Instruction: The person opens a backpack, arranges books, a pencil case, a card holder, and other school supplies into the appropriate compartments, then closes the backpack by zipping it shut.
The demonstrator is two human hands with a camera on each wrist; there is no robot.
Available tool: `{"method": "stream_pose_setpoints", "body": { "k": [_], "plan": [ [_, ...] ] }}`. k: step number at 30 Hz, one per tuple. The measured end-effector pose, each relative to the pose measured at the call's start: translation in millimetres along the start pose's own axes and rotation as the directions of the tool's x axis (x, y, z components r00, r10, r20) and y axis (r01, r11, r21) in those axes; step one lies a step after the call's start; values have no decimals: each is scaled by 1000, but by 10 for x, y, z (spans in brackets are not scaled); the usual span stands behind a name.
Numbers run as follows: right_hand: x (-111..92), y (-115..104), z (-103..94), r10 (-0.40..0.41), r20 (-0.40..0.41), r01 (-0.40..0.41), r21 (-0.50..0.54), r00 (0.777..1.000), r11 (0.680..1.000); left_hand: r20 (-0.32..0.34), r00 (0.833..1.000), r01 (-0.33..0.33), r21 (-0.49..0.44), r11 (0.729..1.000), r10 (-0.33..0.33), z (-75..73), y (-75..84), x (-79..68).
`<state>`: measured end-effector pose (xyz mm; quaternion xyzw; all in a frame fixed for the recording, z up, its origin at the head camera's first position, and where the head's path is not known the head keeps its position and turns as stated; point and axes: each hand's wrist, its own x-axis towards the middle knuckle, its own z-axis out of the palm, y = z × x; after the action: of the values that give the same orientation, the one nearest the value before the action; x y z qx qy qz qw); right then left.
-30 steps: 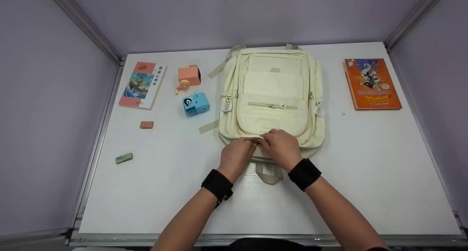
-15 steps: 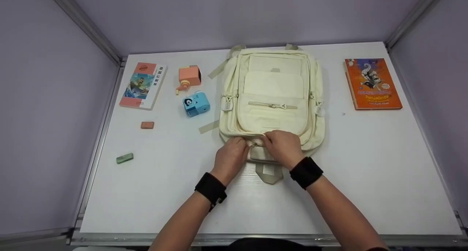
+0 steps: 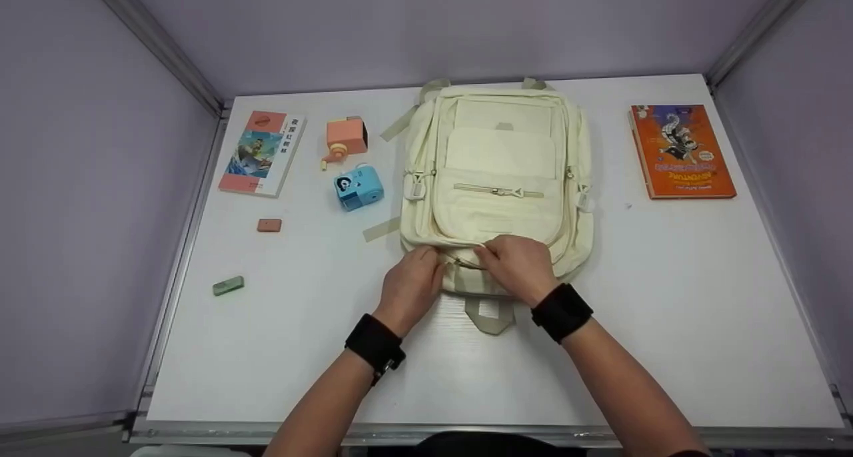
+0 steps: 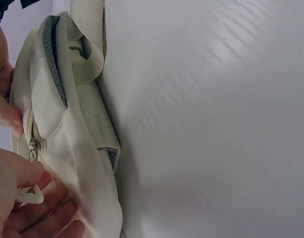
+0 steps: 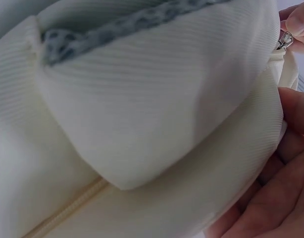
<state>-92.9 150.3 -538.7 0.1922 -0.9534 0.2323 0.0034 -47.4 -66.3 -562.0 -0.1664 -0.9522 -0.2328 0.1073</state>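
Note:
A cream backpack [image 3: 500, 154] lies front side up on the table, its near edge toward me. My left hand [image 3: 410, 284] is at the near left of that edge. In the left wrist view it pinches a white zipper pull [image 4: 30, 196], which hangs from a metal slider [image 4: 33, 145] on the zipper. My right hand [image 3: 521, 264] grips the fabric at the near edge, right of the left hand. The right wrist view shows its fingers curled around the fabric, below a pocket edged in grey mesh [image 5: 117, 35].
On the left lie a pink-and-white book [image 3: 261, 154], a pink crank sharpener [image 3: 346, 136], a blue box-shaped device [image 3: 358, 187], a reddish eraser-like block [image 3: 269, 225] and a green one [image 3: 228, 285]. An orange book [image 3: 683, 152] lies at the right. Walls enclose the table's sides and back.
My left hand has slid leftward and slightly toward me along the backpack's near edge, away from the right hand. The right hand has shifted only slightly, keeping its grip on the fabric.

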Motion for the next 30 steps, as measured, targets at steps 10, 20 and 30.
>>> {"method": "stream_pose_setpoints", "body": {
  "k": [10,20,30],
  "plan": [
    [-3,-28,-19,-12,3,12,10,1000,1000,-14,998,61,-15,998,-61,-136,-166,-57],
    [17,-157,-25,-36,53,38,-32,998,999,55,991,124,-104,987,-119,-174,-109,-53],
    [143,-449,80,-110,35,112,-64,993,992,21,998,57,-130,990,-55,-132,-47,-94]
  ]
}}
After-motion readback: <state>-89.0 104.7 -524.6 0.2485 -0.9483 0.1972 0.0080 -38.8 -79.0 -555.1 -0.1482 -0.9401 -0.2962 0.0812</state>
